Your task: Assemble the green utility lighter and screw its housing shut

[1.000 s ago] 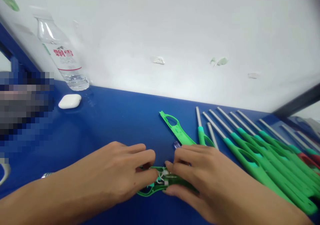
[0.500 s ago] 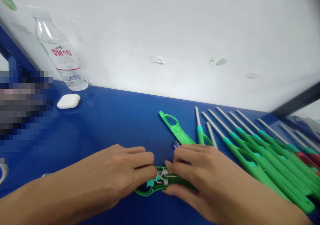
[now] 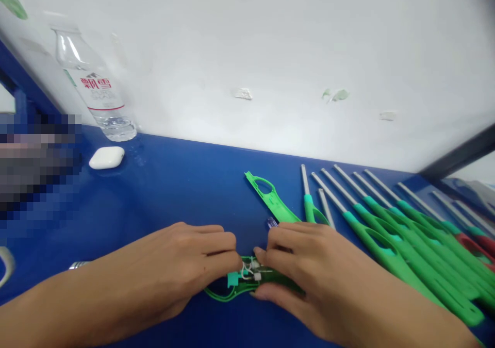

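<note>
An opened green lighter casing (image 3: pixel 228 295) lies at the bottom centre, with white wires, a white block and a teal piece (image 3: pixel 232 279) inside it. My left hand (image 3: pixel 201 263) is closed over the casing's left part; its fingertips are partly hidden. From the right, my right hand (image 3: pixel 297 265) grips the casing between thumb and fingers. Behind that hand lies a loose green half shell (image 3: pixel 276 203) with a finger loop. A small purplish clear part (image 3: pixel 271 222) shows beside the right hand's fingers.
Several green lighters (image 3: pixel 413 250) with metal tubes lie on the blue table (image 3: pixel 185 183) at right, with red ones beyond. A water bottle (image 3: pixel 96 87) and a white case (image 3: pixel 107 158) stand at back left, near the white wall (image 3: pixel 270 44). A blurred region is at far left.
The teal piece shows a little more clearly beside my left fingers, which have shifted slightly. My right hand keeps its grip on the casing.
</note>
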Tool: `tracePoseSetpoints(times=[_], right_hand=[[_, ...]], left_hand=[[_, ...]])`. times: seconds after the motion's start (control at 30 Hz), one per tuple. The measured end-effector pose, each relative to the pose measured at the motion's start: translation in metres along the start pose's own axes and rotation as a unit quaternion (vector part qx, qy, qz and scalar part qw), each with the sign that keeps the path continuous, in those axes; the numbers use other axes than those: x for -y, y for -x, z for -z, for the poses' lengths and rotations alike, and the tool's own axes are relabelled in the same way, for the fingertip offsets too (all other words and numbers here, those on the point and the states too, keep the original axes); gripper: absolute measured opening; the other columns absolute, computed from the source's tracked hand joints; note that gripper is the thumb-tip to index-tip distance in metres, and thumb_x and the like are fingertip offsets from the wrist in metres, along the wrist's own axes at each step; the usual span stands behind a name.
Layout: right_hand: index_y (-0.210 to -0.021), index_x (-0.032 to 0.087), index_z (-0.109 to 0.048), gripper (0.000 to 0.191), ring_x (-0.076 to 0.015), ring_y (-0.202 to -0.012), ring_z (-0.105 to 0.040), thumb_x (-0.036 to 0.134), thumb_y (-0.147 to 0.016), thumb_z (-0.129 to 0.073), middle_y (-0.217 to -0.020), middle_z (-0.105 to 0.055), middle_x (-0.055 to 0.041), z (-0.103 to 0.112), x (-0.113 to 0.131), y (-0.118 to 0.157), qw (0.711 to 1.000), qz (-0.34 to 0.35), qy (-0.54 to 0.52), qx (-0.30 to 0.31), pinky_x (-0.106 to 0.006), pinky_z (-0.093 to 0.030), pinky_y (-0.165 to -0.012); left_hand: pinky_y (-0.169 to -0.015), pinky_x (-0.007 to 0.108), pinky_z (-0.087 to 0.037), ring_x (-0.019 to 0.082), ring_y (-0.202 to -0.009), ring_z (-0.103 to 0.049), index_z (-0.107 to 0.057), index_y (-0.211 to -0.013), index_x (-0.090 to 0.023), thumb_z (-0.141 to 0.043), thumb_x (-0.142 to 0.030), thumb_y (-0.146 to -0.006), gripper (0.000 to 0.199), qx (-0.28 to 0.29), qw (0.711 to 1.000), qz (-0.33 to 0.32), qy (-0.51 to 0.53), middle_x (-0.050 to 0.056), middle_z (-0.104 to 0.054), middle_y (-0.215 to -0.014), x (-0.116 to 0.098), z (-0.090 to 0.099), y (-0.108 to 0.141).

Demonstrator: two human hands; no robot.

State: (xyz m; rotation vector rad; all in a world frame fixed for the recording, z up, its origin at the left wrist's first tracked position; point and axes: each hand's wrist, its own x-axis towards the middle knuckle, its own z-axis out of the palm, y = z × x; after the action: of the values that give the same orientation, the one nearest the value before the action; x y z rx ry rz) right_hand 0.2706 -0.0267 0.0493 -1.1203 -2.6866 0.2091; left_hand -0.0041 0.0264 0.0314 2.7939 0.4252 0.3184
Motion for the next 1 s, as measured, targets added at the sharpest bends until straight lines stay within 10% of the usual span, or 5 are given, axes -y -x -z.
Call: tracePoseSetpoints(times=[0.43,0.6,1.0], right_hand=[[-0.112,0.024,-0.075,0.038,-0.0252,-0.09,-0.075,0.05,-0.093,-0.095,-0.101,-0.075,0.001,0.0062,0.0029,-0.0027,1.0,-0.015,-0.003,-0.018,-0.041,-0.05,-0.07],[-0.1,0.024,-0.074,0.009,-0.0218,-0.09,-0.068,0.026,-0.108,-0.077,-0.1,-0.069,0.0,0.0073,0.0049,-0.0034,1.0,0.015,-0.02,-0.014,-0.038,-0.05,-0.072],[-0.102,0.02,-0.077,0.025,-0.0219,-0.083,-0.063,0.026,-0.119,-0.059,-0.095,-0.071,-0.0011,-0.0017,-0.0012,-0.0067,0.996,0.073,-0.005,-0.055,-0.038,-0.05,-0.07]], left_hand=[[-0.073,0.027,-0.044,0.015,-0.086,-0.068,-0.068,-0.114,-0.028,-0.057,0.012,-0.094,0.047,0.037,0.994,0.064,0.081,-0.004,-0.069,-0.11,0.0014,0.003,-0.0003],[-0.071,0.028,-0.044,0.016,-0.083,-0.066,-0.065,-0.111,-0.027,-0.054,0.011,-0.095,0.043,0.034,0.994,0.063,0.083,-0.003,-0.068,-0.106,0.0018,0.0017,-0.0005],[-0.07,0.029,-0.042,0.016,-0.081,-0.065,-0.059,-0.106,-0.026,-0.052,0.013,-0.09,0.043,0.04,0.995,0.059,0.071,-0.003,-0.066,-0.105,0.0039,-0.0003,0.0009]])
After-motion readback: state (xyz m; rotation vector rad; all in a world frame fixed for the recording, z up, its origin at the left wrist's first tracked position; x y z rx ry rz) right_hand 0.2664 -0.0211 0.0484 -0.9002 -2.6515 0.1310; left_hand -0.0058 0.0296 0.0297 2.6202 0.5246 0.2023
